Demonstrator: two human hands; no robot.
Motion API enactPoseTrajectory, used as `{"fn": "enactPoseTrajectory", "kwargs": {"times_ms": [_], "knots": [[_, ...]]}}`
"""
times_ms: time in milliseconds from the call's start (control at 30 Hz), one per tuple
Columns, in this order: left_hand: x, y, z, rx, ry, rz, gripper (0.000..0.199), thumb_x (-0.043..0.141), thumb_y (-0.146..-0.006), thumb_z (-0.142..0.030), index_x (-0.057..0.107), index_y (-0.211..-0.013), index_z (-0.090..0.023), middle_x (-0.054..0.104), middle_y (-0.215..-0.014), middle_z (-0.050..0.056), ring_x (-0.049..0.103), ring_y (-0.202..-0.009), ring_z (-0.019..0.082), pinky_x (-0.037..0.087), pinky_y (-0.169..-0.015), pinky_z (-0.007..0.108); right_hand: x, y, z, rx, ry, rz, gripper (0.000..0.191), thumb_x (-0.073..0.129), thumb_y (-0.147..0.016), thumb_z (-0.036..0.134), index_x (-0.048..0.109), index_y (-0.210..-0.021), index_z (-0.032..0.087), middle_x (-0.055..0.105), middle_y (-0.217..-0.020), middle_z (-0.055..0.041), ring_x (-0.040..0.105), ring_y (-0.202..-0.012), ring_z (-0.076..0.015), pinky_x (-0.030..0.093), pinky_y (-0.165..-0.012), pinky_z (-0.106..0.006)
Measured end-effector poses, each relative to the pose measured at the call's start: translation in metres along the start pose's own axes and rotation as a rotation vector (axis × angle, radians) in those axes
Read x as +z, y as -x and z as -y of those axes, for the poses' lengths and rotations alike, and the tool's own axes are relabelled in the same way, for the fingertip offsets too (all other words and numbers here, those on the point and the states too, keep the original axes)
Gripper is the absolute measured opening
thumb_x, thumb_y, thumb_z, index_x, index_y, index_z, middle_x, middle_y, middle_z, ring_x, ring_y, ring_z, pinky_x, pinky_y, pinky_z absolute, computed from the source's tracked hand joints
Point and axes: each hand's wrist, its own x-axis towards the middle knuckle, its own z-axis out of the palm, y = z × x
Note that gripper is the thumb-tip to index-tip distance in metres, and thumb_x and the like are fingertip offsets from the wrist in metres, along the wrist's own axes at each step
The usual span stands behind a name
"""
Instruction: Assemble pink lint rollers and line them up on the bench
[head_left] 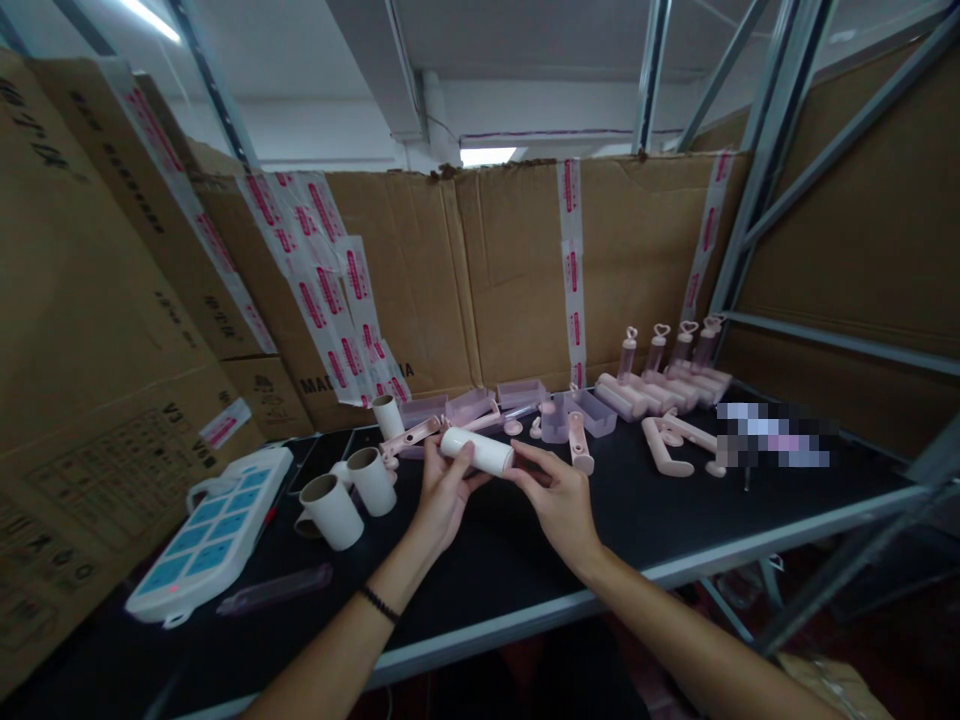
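A white cylinder (478,452) with a pinkish right end lies sideways between my two hands, above the black table. My left hand (444,492) is closed round its left part, with the thumb on the front. At the right end, the fingers of my right hand (553,487) pinch the cylinder's rim. Behind it are pale purple trays (521,393) and pink parts, one of them an upright pink piece (580,445) just beyond my right hand. A pink handle-shaped part (420,436) lies behind my left hand.
Two white mugs (332,512) and a white power strip (212,535) are at the left, near a clear purple tube (276,588). Pink cylinders (622,396) and heart-topped pieces (661,345) line the back right. Cardboard (517,270) walls the table's rear; a metal edge (480,634) runs along the front.
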Motion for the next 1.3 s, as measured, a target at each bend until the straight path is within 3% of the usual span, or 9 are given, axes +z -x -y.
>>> {"fn": "enactPoseTrajectory", "kwargs": {"times_ms": [200, 367, 500, 633, 733, 867, 967, 1167, 1300], "knots": [[0.001, 0.003, -0.007, -0.121, 0.025, 0.086, 0.040, 0.077, -0.082, -0.033, 0.048, -0.109, -0.027, 0.059, -0.099, -0.002, 0.065, -0.082, 0.014, 0.061, -0.069, 0.029, -0.004, 0.000, -0.001, -0.076, 0.105, 0.027, 0.036, 0.080, -0.079, 0.037, 0.070, -0.111, 0.023, 0.070, -0.102, -0.0050, 0.066, -0.087, -0.0203, 0.057, -0.081, -0.034], [0.003, 0.005, -0.009, -0.196, 0.056, 0.163, 0.046, 0.072, -0.086, -0.037, 0.048, -0.125, -0.035, 0.063, -0.105, 0.000, 0.069, -0.089, 0.019, 0.062, -0.070, 0.034, -0.003, 0.003, -0.003, -0.157, 0.278, 0.063, 0.044, 0.081, -0.079, 0.040, 0.064, -0.116, 0.024, 0.066, -0.103, -0.0056, 0.062, -0.084, -0.0200, 0.055, -0.078, -0.034], [0.001, 0.003, -0.011, -0.222, 0.079, 0.116, 0.055, 0.067, -0.088, -0.041, 0.040, -0.136, -0.039, 0.068, -0.101, 0.002, 0.072, -0.084, 0.023, 0.063, -0.066, 0.038, -0.003, 0.005, 0.004, -0.212, 0.317, 0.091, 0.047, 0.079, -0.081, 0.042, 0.061, -0.120, 0.025, 0.064, -0.106, -0.0071, 0.062, -0.087, -0.0219, 0.055, -0.078, -0.036], [-0.008, -0.001, -0.014, -0.176, 0.068, 0.044, 0.055, 0.063, -0.091, -0.042, 0.036, -0.138, -0.035, 0.070, -0.102, 0.006, 0.074, -0.083, 0.026, 0.064, -0.063, 0.046, -0.031, -0.014, 0.017, -0.260, 0.474, -0.174, 0.024, 0.063, -0.092, 0.041, 0.063, -0.107, 0.023, 0.066, -0.093, -0.0066, 0.060, -0.076, -0.0202, 0.052, -0.077, -0.036], [-0.013, -0.003, -0.015, -0.126, 0.032, 0.010, 0.051, 0.063, -0.091, -0.040, 0.039, -0.135, -0.031, 0.071, -0.107, 0.008, 0.074, -0.085, 0.026, 0.064, -0.063, 0.046, -0.073, -0.047, 0.013, -0.096, 0.740, -0.328, 0.022, 0.057, -0.093, 0.040, 0.064, -0.088, 0.020, 0.067, -0.079, -0.0056, 0.060, -0.067, -0.0195, 0.046, -0.069, -0.033], [-0.012, -0.004, -0.013, -0.110, -0.008, 0.021, 0.054, 0.063, -0.091, -0.040, 0.035, -0.137, -0.033, 0.072, -0.107, 0.008, 0.075, -0.083, 0.026, 0.064, -0.057, 0.041, -0.122, -0.088, -0.015, 0.230, 1.070, 0.043, 0.037, 0.064, -0.083, 0.050, 0.061, -0.060, 0.021, 0.061, -0.058, -0.0041, 0.059, -0.060, -0.0201, 0.039, -0.059, -0.030], [-0.010, -0.004, -0.012, -0.111, -0.029, 0.032, 0.061, 0.064, -0.091, -0.040, 0.030, -0.141, -0.034, 0.073, -0.106, 0.009, 0.075, -0.080, 0.025, 0.063, -0.052, 0.036, -0.130, -0.104, -0.040, 0.379, 1.082, 0.256, 0.039, 0.068, -0.078, 0.050, 0.059, -0.053, 0.021, 0.058, -0.053, -0.0016, 0.058, -0.056, -0.0180, 0.038, -0.055, -0.027], [-0.011, -0.002, -0.013, -0.103, -0.039, 0.046, 0.066, 0.067, -0.089, -0.040, 0.030, -0.143, -0.032, 0.073, -0.109, 0.010, 0.075, -0.074, 0.023, 0.061, -0.047, 0.030, -0.117, -0.114, -0.064, 0.451, 1.057, 0.287, 0.019, 0.070, -0.071, 0.025, 0.060, -0.056, 0.020, 0.058, -0.051, -0.0001, 0.057, -0.048, -0.0156, 0.039, -0.052, -0.025], [-0.011, -0.001, -0.012, -0.113, -0.049, 0.056, 0.068, 0.066, -0.090, -0.039, 0.027, -0.146, -0.032, 0.073, -0.108, 0.011, 0.075, -0.078, 0.026, 0.061, -0.047, 0.032, -0.126, -0.102, -0.064, 0.445, 1.028, 0.264, 0.016, 0.065, -0.075, 0.024, 0.058, -0.061, 0.019, 0.062, -0.055, -0.0030, 0.057, -0.045, -0.0150, 0.039, -0.050, -0.025]]}}
